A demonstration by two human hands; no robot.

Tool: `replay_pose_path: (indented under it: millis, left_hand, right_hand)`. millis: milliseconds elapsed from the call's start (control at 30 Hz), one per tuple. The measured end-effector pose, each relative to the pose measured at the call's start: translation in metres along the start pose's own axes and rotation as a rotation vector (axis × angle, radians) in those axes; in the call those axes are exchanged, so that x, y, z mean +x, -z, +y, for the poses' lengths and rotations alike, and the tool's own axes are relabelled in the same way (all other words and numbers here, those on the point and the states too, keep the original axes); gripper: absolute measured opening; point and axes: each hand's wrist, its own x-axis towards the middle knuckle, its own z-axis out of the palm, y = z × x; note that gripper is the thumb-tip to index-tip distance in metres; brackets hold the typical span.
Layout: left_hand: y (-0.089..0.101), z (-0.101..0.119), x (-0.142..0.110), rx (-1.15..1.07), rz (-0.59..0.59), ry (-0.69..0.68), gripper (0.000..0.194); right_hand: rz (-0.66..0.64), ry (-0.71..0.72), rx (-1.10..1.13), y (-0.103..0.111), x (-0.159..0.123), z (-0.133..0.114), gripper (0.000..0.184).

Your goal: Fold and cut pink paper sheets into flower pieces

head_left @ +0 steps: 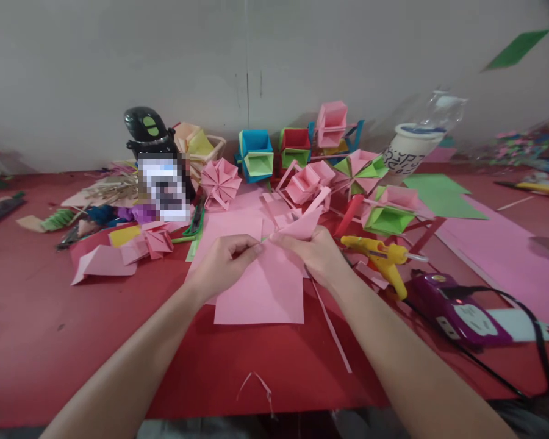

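Two hands over pink paper

The person's left hand (224,265) has thumb and forefinger together above a pink paper sheet (260,302) at the middle of the red table (96,341); whether they grip anything is unclear. Just to its right, the right hand (318,253) clamps a folded pink paper piece (304,225) between thumb and fingers. Folded-paper lantern shapes (256,152) stand on the far side. A yellow glue gun (382,256) and a purple power strip (457,311) lie to the right.
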Motion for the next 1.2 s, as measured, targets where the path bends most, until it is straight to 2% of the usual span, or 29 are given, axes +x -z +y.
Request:
replay_pose_path:
  millis: [233, 533, 700, 900, 1033, 1200]
  left_hand:
    - [0.0, 0.004, -0.002, -0.03, -0.051, -0.024, 0.023]
    - [0.0, 0.003, -0.001, 0.023, 0.006, -0.022, 0.024]
    - [0.003, 0.002, 0.0, 0.056, 0.023, -0.007, 0.024]
    - [0.005, -0.003, 0.001, 0.062, 0.012, 0.031, 0.029]
    - [0.008, -0.003, 0.002, 0.055, -0.012, 0.037, 0.033]
    - [0.019, 0.0, 0.002, 0.11, -0.024, 0.031, 0.033]
  right_hand:
    - [-0.064, 0.03, -0.016, -0.005, -0.001, 0.002, 0.029]
    - [-0.071, 0.06, -0.069, -0.007, -0.003, 0.005, 0.026]
    - [0.016, 0.042, -0.073, -0.004, -0.001, 0.002, 0.028]
    - [0.139, 0.229, 0.008, 0.015, 0.009, -0.003, 0.019]
    - [0.169, 0.216, 0.041, 0.023, 0.013, -0.006, 0.019]
    - [0.335, 0.254, 0.151, 0.031, 0.015, -0.013, 0.018]
